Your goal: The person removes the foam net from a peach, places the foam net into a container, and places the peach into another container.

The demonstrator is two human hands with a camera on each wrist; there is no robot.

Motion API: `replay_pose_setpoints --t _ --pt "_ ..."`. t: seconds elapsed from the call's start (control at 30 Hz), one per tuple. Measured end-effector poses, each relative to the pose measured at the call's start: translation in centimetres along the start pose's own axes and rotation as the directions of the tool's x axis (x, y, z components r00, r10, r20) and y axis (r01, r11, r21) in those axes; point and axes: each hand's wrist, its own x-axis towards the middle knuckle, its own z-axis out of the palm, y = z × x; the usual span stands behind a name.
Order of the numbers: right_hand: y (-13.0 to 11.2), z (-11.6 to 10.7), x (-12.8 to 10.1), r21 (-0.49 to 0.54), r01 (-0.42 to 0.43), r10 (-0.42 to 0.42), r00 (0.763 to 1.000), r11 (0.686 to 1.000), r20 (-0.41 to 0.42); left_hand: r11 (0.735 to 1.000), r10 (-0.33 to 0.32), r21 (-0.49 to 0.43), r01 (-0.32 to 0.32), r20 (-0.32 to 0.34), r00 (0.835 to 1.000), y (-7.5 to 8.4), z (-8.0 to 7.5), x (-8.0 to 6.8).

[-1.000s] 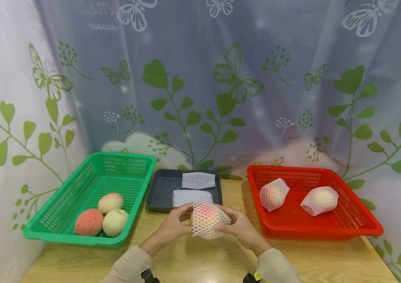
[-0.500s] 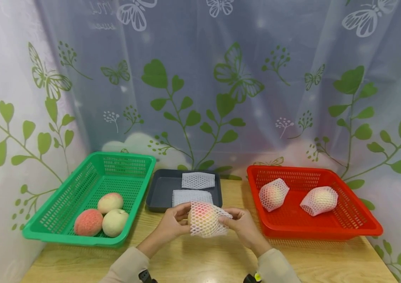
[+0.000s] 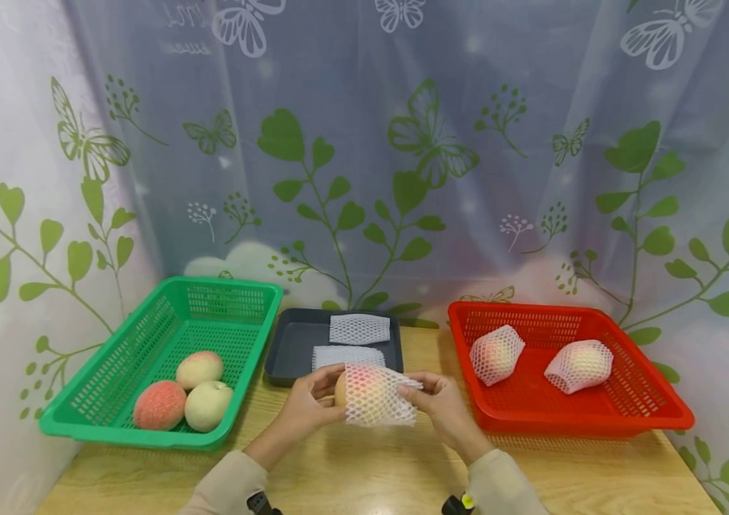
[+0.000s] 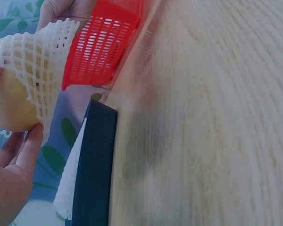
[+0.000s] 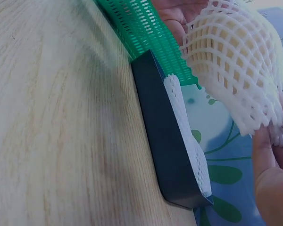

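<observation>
White foam netting (image 4: pixel 47 47) leaves the yellow end of a peach (image 4: pixel 9 108) bare in the left wrist view; the right wrist view shows mesh over the fruit. Only the head view takes in both baskets: three unwrapped peaches (image 3: pixel 159 405) in one green basket (image 3: pixel 229 332), two netted peaches (image 3: pixel 497 355) in one red basket (image 3: pixel 583 422), and two flat foam sleeves (image 3: pixel 359 329) on one dark tray (image 3: pixel 300 343). The peach is held over the wooden table (image 3: pixel 364 472), near the tray. The left hand (image 3: pixel 306 406) is half spread, fingers and thumb curved about the fruit's bare end; the right hand (image 3: pixel 443 406) is nearly closed, pinching the netting's loose end between thumb and fingers.
</observation>
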Motion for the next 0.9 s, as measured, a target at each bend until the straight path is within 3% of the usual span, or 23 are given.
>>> replay_pose_setpoints --t 0.4,0.67,0.9 --pt "-1.0 0.1 0.4 -0.105 -0.027 0.019 0.997 0.994 -0.077 1.000 0.006 0.018 -0.005 -0.051 0.999 1.8 -1.2 -0.4" --pt "-1.9 0.5 1.4 -0.082 0.028 -0.032 0.999 0.996 -0.042 0.998 0.017 0.068 -0.010 -0.101 0.995 3.1 -2.6 -0.3" --pt "-2.1 0.6 2.3 -0.029 0.065 -0.065 0.998 0.998 -0.023 0.995 -0.058 0.071 0.069 -0.135 0.989 4.4 -4.4 -0.4"
